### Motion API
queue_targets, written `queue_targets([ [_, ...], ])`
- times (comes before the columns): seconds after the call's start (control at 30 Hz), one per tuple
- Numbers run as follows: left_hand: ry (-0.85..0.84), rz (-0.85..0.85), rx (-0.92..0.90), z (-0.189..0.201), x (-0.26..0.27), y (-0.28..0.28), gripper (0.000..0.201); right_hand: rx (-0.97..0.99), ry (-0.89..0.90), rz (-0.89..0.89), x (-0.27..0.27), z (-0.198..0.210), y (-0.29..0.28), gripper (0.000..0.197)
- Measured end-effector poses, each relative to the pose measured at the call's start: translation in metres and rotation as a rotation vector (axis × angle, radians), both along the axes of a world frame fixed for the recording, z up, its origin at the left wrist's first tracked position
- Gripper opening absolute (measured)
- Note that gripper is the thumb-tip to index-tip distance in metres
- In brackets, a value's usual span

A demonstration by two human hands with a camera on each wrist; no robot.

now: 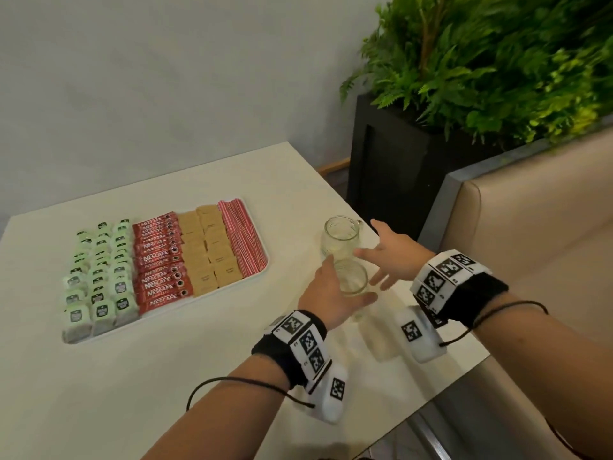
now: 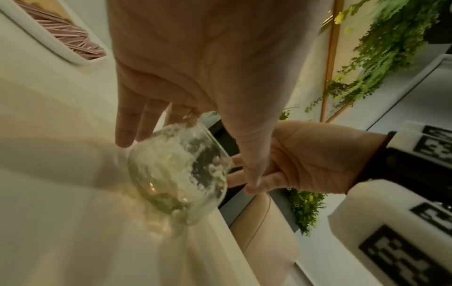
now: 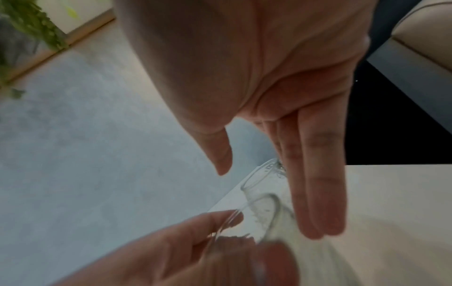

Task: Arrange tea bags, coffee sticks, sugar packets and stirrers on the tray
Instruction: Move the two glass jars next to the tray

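Two glass jars (image 1: 341, 239) stand right of the filled tray (image 1: 255, 275) | left hand (image 1: 326, 293) cups the nearer jar, fingers straight | right hand (image 1: 391, 254) spread open, empty, nearer the far jar.

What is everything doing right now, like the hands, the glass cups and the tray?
Left hand: fingers straight, around the near glass.
Right hand: open, holding nothing.
Near glass: upright, empty.
Far glass: upright, empty, untouched.
Tray: full, in neat rows.
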State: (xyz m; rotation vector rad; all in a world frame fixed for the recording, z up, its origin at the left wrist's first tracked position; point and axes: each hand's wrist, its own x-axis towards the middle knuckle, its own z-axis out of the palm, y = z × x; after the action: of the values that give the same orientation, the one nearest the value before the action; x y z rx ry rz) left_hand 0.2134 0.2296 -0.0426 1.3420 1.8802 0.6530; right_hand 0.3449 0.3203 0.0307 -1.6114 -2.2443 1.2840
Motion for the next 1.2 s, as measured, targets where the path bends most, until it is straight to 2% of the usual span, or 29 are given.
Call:
queue_targets([
  [0.07,0.055,0.0,-0.042,0.011,-0.001,-0.005,0.101,0.084,-0.02,0.006,-0.002,-0.005,0.008,0.075],
  [0.13,0.106,0.014,-0.028,0.011,-0.009,-0.008,0.085,0.189,-0.09,0.042,-0.004,-0.01,0.017,0.081],
  [0.23,0.117,0.073,0.015,0.017,-0.023,-0.007,0.078,0.251,-0.099,0.09,-0.014,-0.014,0.03,0.09],
  [0.4,0.135,0.218,0.166,0.042,-0.071,0.003,0.081,0.251,-0.205,0.13,-0.044,-0.022,0.05,0.092],
  [0.67,0.223,0.392,0.226,0.07,-0.162,0.02,0.079,0.328,-0.242,0.186,-0.119,-0.031,0.077,0.086],
  [0.97,0.164,0.441,0.248,0.053,-0.211,0.032,0.085,0.42,-0.242,0.199,-0.223,-0.036,0.112,0.081],
  [1.2,0.151,0.456,0.281,0.047,-0.22,0.038,0.077,0.437,-0.238,0.173,-0.245,-0.04,0.13,0.08],
])
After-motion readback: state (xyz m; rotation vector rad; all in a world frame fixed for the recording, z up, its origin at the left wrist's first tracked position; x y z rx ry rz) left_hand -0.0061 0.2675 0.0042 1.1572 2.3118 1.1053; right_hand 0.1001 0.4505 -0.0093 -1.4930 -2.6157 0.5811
